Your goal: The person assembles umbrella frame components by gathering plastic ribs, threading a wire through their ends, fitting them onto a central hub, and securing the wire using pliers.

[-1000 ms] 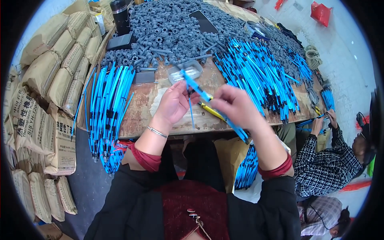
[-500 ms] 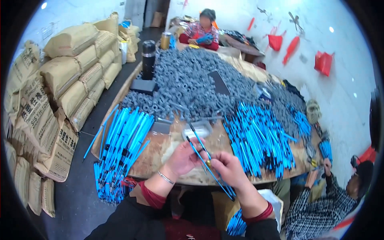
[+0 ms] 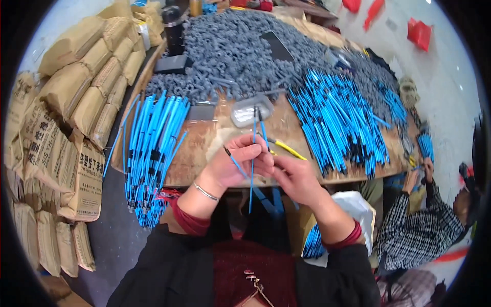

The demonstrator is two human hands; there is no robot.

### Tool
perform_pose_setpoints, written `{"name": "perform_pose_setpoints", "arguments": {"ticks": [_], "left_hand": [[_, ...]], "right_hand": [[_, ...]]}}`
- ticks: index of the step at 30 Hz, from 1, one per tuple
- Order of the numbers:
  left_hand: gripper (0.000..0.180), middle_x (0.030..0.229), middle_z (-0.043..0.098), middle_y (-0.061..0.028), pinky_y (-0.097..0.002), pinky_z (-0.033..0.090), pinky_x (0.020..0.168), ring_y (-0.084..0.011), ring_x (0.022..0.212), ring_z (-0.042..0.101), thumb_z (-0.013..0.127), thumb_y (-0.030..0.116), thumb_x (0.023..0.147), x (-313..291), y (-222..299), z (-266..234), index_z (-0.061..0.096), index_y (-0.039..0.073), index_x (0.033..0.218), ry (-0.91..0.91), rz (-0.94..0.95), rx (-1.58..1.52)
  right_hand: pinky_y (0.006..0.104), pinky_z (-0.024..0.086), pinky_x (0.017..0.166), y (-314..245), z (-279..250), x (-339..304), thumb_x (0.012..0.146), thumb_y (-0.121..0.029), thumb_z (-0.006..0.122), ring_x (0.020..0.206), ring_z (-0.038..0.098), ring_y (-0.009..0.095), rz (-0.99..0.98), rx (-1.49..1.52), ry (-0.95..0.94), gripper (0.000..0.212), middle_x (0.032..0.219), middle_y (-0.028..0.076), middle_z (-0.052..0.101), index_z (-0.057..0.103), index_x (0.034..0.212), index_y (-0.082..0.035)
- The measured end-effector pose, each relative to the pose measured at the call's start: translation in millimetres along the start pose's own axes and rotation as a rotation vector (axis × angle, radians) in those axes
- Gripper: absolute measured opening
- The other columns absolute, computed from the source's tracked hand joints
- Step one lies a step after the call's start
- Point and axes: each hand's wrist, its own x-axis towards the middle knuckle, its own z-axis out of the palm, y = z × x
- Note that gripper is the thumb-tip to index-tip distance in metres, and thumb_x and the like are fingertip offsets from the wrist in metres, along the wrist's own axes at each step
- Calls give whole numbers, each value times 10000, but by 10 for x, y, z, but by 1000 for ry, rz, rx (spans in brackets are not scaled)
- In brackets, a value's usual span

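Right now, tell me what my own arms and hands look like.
You wear black fabric sleeves, with dark red fabric cuffs showing beyond them. Your left hand and right hand are ungloved. A thin, silver-coloured bangle circles the left wrist.

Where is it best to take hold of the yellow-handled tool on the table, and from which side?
Probably by its yellow handle, from the right and above: this slim length slants toward the near right, while the other end shows close to the left hand.
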Motion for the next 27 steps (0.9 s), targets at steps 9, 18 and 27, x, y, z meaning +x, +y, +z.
{"name": "perform_pose_setpoints", "arguments": {"ticks": [9, 18, 27], "left_hand": [[143, 636, 587, -65, -203, 375, 412, -120, 428, 479, 537, 138, 893, -95, -292, -537, 592, 26, 963, 203, -284, 168], [139, 656, 603, -78, -228, 369, 434, -135, 448, 481, 575, 146, 864, -162, -356, -531, 603, 41, 950, 133, -25, 0], [162, 791, 655, -121, -284, 505, 565, -210, 655, 626, 567, 139, 867, -163, -364, -606, 587, 40, 994, 247, -19, 0]], "right_hand": [[444, 505, 705, 1436, -1435, 709, 779, -204, 636, 829, 616, 357, 402, -1260, 472, 183, 946, 122, 642, 627, 910, -77], [449, 505, 754, 1747, -1520, 1016, 763, -274, 651, 887, 610, 364, 694, -1204, 401, 244, 1001, 106, 638, 628, 931, -98], [445, 483, 726, 724, -1673, 776, 824, -326, 586, 856, 603, 365, 327, -1095, 611, 316, 896, 161, 640, 629, 974, -52]]}}
